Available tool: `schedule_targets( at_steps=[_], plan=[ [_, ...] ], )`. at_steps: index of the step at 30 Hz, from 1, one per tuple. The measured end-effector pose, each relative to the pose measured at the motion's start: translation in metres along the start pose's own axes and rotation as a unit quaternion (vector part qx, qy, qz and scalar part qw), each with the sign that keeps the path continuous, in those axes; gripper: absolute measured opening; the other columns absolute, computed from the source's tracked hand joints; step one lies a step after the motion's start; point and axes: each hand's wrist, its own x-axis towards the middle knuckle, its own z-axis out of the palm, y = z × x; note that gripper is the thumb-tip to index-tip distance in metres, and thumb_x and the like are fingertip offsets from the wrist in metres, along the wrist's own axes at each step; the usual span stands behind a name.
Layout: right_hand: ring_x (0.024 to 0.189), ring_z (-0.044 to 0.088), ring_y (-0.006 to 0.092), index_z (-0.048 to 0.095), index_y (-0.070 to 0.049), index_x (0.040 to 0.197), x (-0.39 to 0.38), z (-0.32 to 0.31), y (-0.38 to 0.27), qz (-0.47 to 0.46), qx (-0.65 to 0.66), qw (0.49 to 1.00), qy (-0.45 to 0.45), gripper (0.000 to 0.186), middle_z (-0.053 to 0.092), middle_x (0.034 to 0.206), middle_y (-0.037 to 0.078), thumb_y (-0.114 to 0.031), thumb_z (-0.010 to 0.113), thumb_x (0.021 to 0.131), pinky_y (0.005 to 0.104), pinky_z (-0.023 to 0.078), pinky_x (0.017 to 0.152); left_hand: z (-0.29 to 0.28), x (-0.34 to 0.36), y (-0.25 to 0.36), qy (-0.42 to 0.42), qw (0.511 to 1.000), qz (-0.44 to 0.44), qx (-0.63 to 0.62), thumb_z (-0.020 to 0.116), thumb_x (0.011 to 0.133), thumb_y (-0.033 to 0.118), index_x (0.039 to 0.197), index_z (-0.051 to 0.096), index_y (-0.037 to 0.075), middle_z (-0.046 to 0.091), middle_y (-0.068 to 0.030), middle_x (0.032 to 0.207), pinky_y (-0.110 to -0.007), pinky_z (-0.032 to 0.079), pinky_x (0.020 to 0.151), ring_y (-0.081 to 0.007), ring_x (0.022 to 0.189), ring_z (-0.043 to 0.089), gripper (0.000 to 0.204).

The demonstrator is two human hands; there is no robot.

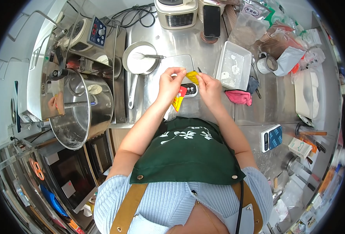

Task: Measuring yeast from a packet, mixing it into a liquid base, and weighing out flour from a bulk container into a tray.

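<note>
Both hands pinch a small yellow packet point(192, 77) above a digital scale point(189, 90) with a steel platform. My left hand point(170, 85) grips the packet's left part, and my right hand point(208, 89) its right edge. A red-and-yellow packet point(179, 99) shows below my left hand; whether it rests on the counter or is held, I cannot tell. Left of the scale, a white-filled pan point(140, 66) has a whisk point(148, 56) across it. To the right are a pale rectangular tray point(234, 66) and a pink cloth point(238, 97).
A large steel mixing bowl point(82, 124) stands at the left. At the back are a cream appliance point(174, 15), cables point(135, 15) and an upright phone point(212, 21). Bags point(288, 60) and a cup point(267, 64) crowd the right. A second scale point(271, 137) lies lower right.
</note>
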Motion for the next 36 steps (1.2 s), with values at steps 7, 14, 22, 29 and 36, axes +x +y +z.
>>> schedule_targets(
  at_steps=[7,14,22,29,36],
  plan=[
    [0.078,0.058,0.0241,0.058,-0.001,0.095,-0.01,0.002,0.002,-0.216,-0.105,0.971,0.005,0.026,0.059,0.096,0.011,-0.004,0.058,0.069,0.032,0.047,0.063,0.001,-0.014,0.005,-0.093,0.983,-0.138,-0.082,0.056,0.081,0.022,0.07,0.058,0.002,0.046,0.0035,0.051,-0.017,0.024,0.037,-0.0016,0.041,0.034,0.023],
    [0.081,0.055,0.0264,0.056,0.0,0.09,-0.059,-0.013,0.05,-0.091,-0.125,0.988,0.004,0.025,0.056,0.092,0.012,-0.007,0.061,0.067,0.0333,0.046,0.066,-0.023,-0.009,-0.017,-0.072,0.989,-0.126,-0.005,0.052,0.082,0.01,0.078,0.059,0.001,0.051,0.0014,0.059,-0.018,0.029,0.041,-0.0016,0.045,0.038,0.012],
    [0.081,0.049,0.0291,0.052,-0.001,0.082,-0.088,-0.01,0.095,0.048,-0.296,0.947,-0.115,0.02,0.05,0.082,0.013,-0.008,0.061,0.065,0.0379,0.043,0.066,-0.024,-0.008,-0.015,-0.083,0.989,-0.124,-0.004,0.05,0.083,0.007,0.082,0.059,0.001,0.055,-0.0003,0.063,-0.018,0.033,0.043,-0.0021,0.049,0.041,0.011],
    [0.077,0.051,0.0302,0.05,-0.002,0.083,-0.078,0.0,0.109,0.067,-0.276,0.956,-0.076,0.023,0.053,0.08,0.014,-0.008,0.061,0.064,0.039,0.043,0.066,-0.031,-0.008,-0.013,-0.083,0.989,-0.122,-0.005,0.05,0.082,0.007,0.083,0.059,0.001,0.051,0.002,0.06,-0.018,0.03,0.042,-0.0014,0.048,0.039,0.011],
    [0.066,0.057,0.0242,0.048,0.0,0.083,-0.091,-0.016,0.11,0.277,-0.071,0.95,-0.126,0.021,0.055,0.073,0.011,-0.002,0.057,0.064,0.0329,0.045,0.059,-0.043,-0.005,-0.006,-0.083,0.992,-0.095,0.006,0.051,0.082,0.007,0.084,0.059,0.001,0.049,0.0035,0.058,-0.017,0.028,0.042,-0.0013,0.047,0.037,0.009]
  ],
)
